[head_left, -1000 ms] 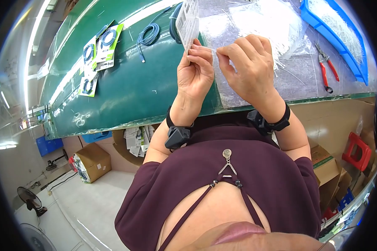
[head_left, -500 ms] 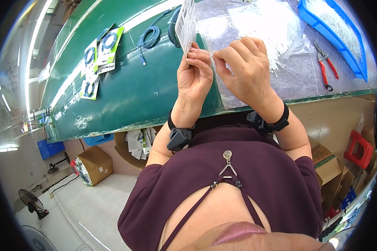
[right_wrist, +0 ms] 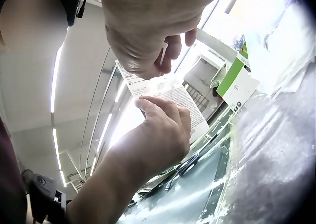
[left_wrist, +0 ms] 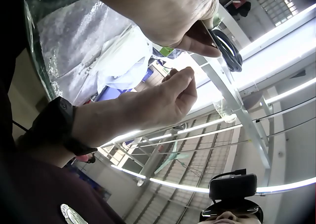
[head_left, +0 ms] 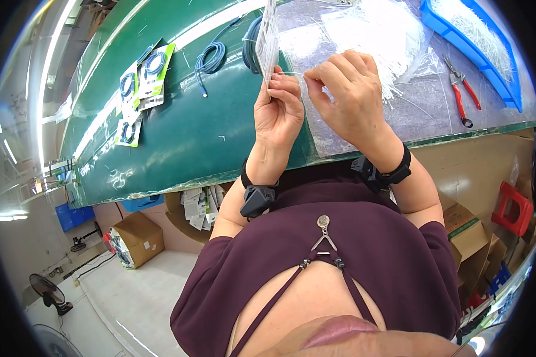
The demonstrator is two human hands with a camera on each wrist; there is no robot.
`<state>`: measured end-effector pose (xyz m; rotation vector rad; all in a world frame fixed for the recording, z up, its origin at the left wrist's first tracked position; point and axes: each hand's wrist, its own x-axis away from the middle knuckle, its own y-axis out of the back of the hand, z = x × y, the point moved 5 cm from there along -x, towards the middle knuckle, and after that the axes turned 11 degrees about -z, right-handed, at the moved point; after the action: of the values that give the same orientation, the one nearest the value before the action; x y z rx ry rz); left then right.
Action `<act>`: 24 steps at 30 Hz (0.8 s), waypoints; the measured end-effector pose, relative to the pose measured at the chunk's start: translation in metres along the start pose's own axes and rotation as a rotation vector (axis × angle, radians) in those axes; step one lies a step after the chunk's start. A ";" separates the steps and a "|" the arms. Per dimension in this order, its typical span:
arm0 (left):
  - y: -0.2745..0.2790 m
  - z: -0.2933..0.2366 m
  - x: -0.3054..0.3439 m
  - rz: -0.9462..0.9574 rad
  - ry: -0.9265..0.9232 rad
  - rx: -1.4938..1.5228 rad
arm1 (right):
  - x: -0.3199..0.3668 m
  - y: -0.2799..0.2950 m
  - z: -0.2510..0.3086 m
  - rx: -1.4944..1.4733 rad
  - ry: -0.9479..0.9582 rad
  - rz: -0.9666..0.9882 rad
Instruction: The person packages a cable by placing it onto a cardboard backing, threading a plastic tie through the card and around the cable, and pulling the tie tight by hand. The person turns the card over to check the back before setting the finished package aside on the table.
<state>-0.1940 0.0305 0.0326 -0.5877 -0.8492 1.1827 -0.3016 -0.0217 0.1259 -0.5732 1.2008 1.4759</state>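
Note:
My left hand [head_left: 279, 116] pinches a printed cardboard card [head_left: 268, 47] by its lower edge, holding it upright above the green bench mat. A coil of blue cable [head_left: 251, 44] sits against the card's far side; in the left wrist view, the dark coil [left_wrist: 228, 51] shows beyond the fingers. My right hand [head_left: 346, 98] is close on the right, thumb and forefinger pinching a thin whitish plastic tie [head_left: 292, 73] that runs to the card. In the right wrist view, a white tie end [right_wrist: 163, 51] pokes from the curled right fingers, over the card's text side [right_wrist: 190, 110].
Left on the mat lie carded cables [head_left: 152, 71] and a loose blue cable coil [head_left: 211, 58]. To the right are a heap of white ties [head_left: 378, 35] on plastic, red-handled cutters [head_left: 463, 95] and a blue tray [head_left: 479, 53] of ties. The bench edge [head_left: 435, 143] runs before the body.
The card has come slightly lower and turned more edge-on to the head camera. Both hands keep their pinch, with the right fingertips shifting only a little. The head view has shifted slightly.

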 end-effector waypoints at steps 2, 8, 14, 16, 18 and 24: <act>0.001 -0.001 -0.001 0.003 0.014 0.004 | 0.000 0.000 0.001 -0.002 0.004 0.012; 0.004 -0.007 -0.001 -0.005 -0.126 -0.174 | 0.001 -0.005 0.007 -0.087 -0.052 0.076; 0.008 -0.018 -0.005 -0.104 -0.390 -0.500 | 0.012 -0.012 -0.014 -0.268 -0.271 0.102; 0.007 -0.020 -0.002 -0.123 -0.483 -0.629 | 0.018 -0.012 -0.018 -0.308 -0.326 0.125; 0.013 -0.025 -0.004 -0.114 -0.471 -0.650 | 0.029 -0.013 -0.027 -0.378 -0.472 0.151; 0.020 -0.010 -0.004 -0.209 -0.497 -0.762 | 0.065 -0.029 -0.063 -0.463 -0.655 0.110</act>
<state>-0.1976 0.0329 0.0099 -0.7990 -1.7762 0.7923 -0.3090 -0.0527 0.0369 -0.2797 0.3851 1.8560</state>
